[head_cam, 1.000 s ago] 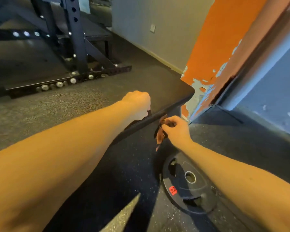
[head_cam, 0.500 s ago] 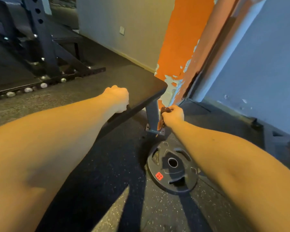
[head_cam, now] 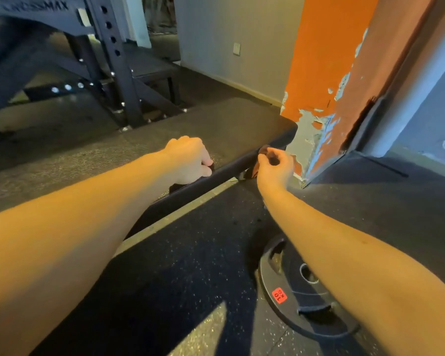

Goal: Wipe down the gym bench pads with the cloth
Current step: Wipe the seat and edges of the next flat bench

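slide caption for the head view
Left hand grips the bench pad edge; right hand holds a cloth at its side.

Matt, finely grained bench pad (head_cam: 242, 124), speckled rubber floor (head_cam: 190, 265), orange wall (head_cam: 319, 60) with flaking paint

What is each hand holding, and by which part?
Right hand pinches a bunched dark brown cloth by its upper end, against the side of the black bench pad. Left hand grips that pad's near edge.
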The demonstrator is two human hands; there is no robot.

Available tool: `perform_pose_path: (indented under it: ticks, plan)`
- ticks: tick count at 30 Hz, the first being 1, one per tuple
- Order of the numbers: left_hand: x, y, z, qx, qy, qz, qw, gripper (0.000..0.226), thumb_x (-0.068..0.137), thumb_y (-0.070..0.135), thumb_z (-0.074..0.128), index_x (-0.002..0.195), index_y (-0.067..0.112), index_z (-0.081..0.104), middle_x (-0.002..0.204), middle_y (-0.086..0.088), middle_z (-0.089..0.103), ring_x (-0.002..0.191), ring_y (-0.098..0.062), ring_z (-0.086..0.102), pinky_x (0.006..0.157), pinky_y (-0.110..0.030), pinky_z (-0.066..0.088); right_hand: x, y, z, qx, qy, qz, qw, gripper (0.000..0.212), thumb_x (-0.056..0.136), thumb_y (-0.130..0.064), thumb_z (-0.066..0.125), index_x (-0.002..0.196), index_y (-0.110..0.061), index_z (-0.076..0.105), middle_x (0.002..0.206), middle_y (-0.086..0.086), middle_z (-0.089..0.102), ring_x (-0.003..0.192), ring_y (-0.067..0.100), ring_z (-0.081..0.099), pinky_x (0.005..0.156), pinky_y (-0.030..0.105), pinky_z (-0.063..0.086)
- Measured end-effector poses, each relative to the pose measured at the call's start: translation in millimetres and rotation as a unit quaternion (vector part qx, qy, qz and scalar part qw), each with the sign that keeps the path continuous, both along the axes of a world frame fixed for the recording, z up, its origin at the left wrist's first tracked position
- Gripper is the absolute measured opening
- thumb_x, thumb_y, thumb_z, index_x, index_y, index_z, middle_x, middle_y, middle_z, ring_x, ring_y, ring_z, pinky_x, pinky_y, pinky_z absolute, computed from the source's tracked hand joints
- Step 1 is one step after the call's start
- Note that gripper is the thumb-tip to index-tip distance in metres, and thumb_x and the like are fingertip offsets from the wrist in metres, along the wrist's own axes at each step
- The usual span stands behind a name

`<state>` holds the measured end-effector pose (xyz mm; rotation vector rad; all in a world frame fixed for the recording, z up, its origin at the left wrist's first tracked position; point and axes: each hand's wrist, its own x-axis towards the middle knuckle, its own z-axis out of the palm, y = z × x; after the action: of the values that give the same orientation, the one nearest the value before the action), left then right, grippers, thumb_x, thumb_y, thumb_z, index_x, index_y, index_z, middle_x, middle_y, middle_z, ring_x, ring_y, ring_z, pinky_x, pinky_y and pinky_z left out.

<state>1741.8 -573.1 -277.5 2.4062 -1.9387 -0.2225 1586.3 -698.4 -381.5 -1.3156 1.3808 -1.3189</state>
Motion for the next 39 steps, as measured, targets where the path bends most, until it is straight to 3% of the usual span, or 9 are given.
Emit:
perform_pose_path:
  ticks: [4, 7, 10, 14, 18, 23, 29, 36, 39]
  plan:
    - [-8, 1, 3, -0.003, -0.010, 0.023, 1.000, 0.032, 0.100, 0.027, 0.062, 0.130, 0.019, 0.070, 0.106, 0.003, 0.068, 0.081, -0.014, 0.054, 0.078, -0.030, 0.039, 4, 7, -1, 0.012, -0.024, 0.016, 0.999, 0.014, 0.095, -0.026, 0.073, 0.104, -0.032, 0.065, 0.124, -0.004, 0.063, 0.109, 0.015, 0.062, 0.102, 0.033, 0.051]
    - [-12, -1, 1, -0.008, -0.016, 0.039, 0.999, 0.031, 0.101, 0.023, 0.060, 0.131, 0.018, 0.068, 0.084, 0.007, 0.060, 0.072, -0.014, 0.051, 0.077, -0.031, 0.038, 18, 34, -7, 0.021, -0.054, 0.047, 0.997, 0.019, 0.094, -0.024, 0.074, 0.101, -0.035, 0.059, 0.119, -0.010, 0.057, 0.104, 0.009, 0.060, 0.090, 0.011, 0.044]
    - [-19, 2, 1, 0.004, -0.026, 0.060, 0.998, 0.035, 0.103, 0.022, 0.058, 0.137, 0.020, 0.064, 0.109, 0.002, 0.064, 0.095, -0.020, 0.059, 0.084, -0.033, 0.036, 20, 55, -19, 0.019, -0.038, 0.113, 0.993, 0.020, 0.093, -0.020, 0.074, 0.098, -0.034, 0.060, 0.112, -0.015, 0.050, 0.094, 0.004, 0.058, 0.071, -0.002, 0.034]
    - [-20, 7, 4, 0.020, -0.058, 0.060, 0.996, 0.039, 0.103, 0.022, 0.057, 0.141, 0.026, 0.060, 0.140, -0.001, 0.057, 0.124, -0.028, 0.053, 0.100, -0.043, 0.038, 7, 30, -7, -0.008, -0.022, 0.114, 0.993, 0.024, 0.094, -0.020, 0.073, 0.093, -0.038, 0.058, 0.114, -0.010, 0.056, 0.097, 0.007, 0.059, 0.083, 0.006, 0.042]
    - [-13, 27, 8, -0.027, -0.086, 0.051, 0.995, 0.023, 0.098, 0.027, 0.066, 0.120, 0.027, 0.073, 0.119, 0.002, 0.065, 0.115, -0.024, 0.057, 0.099, -0.044, 0.041, 10, 21, -2, 0.006, -0.048, 0.064, 0.997, 0.024, 0.095, -0.023, 0.072, 0.093, -0.040, 0.057, 0.120, -0.007, 0.058, 0.106, 0.012, 0.061, 0.098, 0.029, 0.053]
    - [2, 54, 4, -0.047, -0.054, 0.073, 0.995, 0.017, 0.096, 0.023, 0.068, 0.083, 0.025, 0.079, 0.087, 0.018, 0.064, 0.094, -0.014, 0.063, 0.101, -0.044, 0.046, 22, 48, -5, 0.022, -0.083, 0.058, 0.995, 0.018, 0.096, -0.019, 0.072, 0.098, -0.033, 0.061, 0.117, -0.011, 0.051, 0.094, 0.006, 0.058, 0.077, 0.001, 0.035]
    - [2, 62, 1, -0.054, -0.022, 0.083, 0.995, 0.014, 0.097, 0.022, 0.067, 0.104, 0.025, 0.079, 0.104, 0.010, 0.063, 0.098, -0.012, 0.060, 0.096, -0.034, 0.049, 26, 92, -25, 0.012, -0.050, 0.183, 0.982, 0.023, 0.094, -0.014, 0.072, 0.094, -0.033, 0.059, 0.109, -0.013, 0.051, 0.092, 0.001, 0.060, 0.073, 0.002, 0.043]
    - [5, 62, 0, -0.043, 0.003, 0.086, 0.995, 0.014, 0.097, 0.020, 0.067, 0.102, 0.024, 0.079, 0.104, 0.011, 0.064, 0.095, -0.011, 0.060, 0.084, -0.027, 0.046, 8, 34, 4, 0.064, -0.081, 0.024, 0.994, 0.019, 0.098, -0.021, 0.068, 0.102, -0.034, 0.056, 0.124, -0.002, 0.060, 0.101, 0.009, 0.059, 0.098, 0.027, 0.050]
    - [6, 60, 1, -0.037, 0.018, 0.086, 0.995, 0.012, 0.096, 0.019, 0.068, 0.094, 0.025, 0.079, 0.106, 0.009, 0.067, 0.098, -0.014, 0.064, 0.089, -0.031, 0.051, 17, 62, 4, 0.058, -0.082, 0.067, 0.993, 0.021, 0.098, -0.020, 0.069, 0.096, -0.036, 0.055, 0.122, -0.003, 0.056, 0.088, 0.005, 0.059, 0.084, 0.013, 0.049]
